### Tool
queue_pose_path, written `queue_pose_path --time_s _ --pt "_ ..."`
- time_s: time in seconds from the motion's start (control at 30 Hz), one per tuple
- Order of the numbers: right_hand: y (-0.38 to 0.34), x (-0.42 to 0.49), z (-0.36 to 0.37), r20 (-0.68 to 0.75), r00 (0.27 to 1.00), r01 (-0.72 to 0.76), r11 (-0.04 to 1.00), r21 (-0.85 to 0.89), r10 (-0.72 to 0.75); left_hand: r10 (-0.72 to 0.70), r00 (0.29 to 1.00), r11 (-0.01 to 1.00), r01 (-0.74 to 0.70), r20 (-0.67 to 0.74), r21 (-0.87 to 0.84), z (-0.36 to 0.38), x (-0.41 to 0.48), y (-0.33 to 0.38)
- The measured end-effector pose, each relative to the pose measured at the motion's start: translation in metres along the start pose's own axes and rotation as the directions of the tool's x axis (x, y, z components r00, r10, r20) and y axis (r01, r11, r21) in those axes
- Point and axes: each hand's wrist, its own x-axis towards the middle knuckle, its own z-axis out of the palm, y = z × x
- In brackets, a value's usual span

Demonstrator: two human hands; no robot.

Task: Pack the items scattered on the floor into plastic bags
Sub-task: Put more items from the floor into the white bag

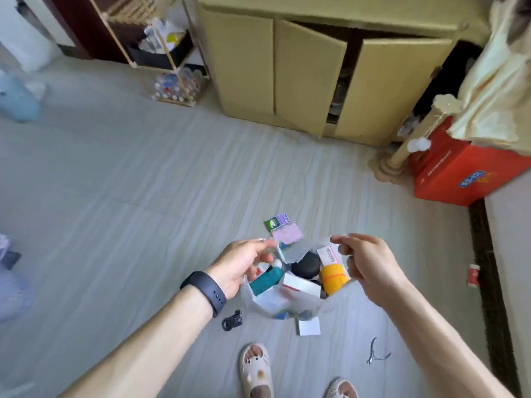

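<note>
Left hand (244, 262) and right hand (365, 259) each pinched rim of plastic bag (287, 300), held open above floor (143, 196). Many things inside. Purple packets (283, 228), black clip (232, 320), white card (309, 326), metal tool (376, 354) not packed yet.

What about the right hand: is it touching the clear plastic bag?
Touching. The head view shows the right hand pinching the rim of the plastic bag between its fingertips, holding the bag's mouth open.

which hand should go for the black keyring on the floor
Probably left. The black keyring lies near the left hand, on its side of the plastic bag; the right hand would have to cross it.
</note>
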Motion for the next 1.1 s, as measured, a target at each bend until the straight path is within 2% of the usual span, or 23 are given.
queue_pose_path --time_s 0.1,0.2,0.37,0.43,0.6,0.73,0.9,1.1 --pt "-0.064 -0.059 0.030 0.138 0.987 -0.080 0.997 -0.013 0.081 -0.092 0.996 0.986 0.093 0.015 -0.139 -0.043 -0.078 0.031" --pt "-0.110 -0.107 0.054 0.291 0.942 -0.176 0.984 0.003 0.168 -0.129 0.992 0.957 0.128 0.013 -0.261 -0.085 -0.138 0.050" --pt "-0.167 -0.190 0.092 0.487 0.848 -0.255 0.966 0.033 0.207 -0.073 0.997 0.943 0.065 -0.013 -0.327 -0.149 -0.237 0.072" --pt "-0.177 -0.211 0.108 0.518 0.830 -0.251 0.968 0.016 0.207 -0.053 0.998 0.938 0.042 -0.023 -0.344 -0.175 -0.261 0.075" --pt "-0.197 -0.241 0.155 0.551 0.826 -0.137 0.990 -0.015 0.123 -0.002 0.994 0.924 -0.039 -0.105 -0.379 -0.239 -0.290 0.086" --pt "-0.222 -0.249 0.189 0.524 0.851 -0.080 0.994 0.072 0.031 0.060 0.981 0.923 -0.124 -0.182 -0.364 -0.275 -0.298 0.116" --pt "-0.263 -0.243 0.247 0.545 0.836 -0.041 0.984 0.171 -0.060 0.128 0.963 0.925 -0.202 -0.237 -0.323 -0.326 -0.289 0.171" --pt "-0.308 -0.204 0.333 0.543 0.833 -0.047 0.963 0.265 -0.108 0.156 0.964 0.939 -0.212 -0.215 -0.272 -0.398 -0.237 0.236"
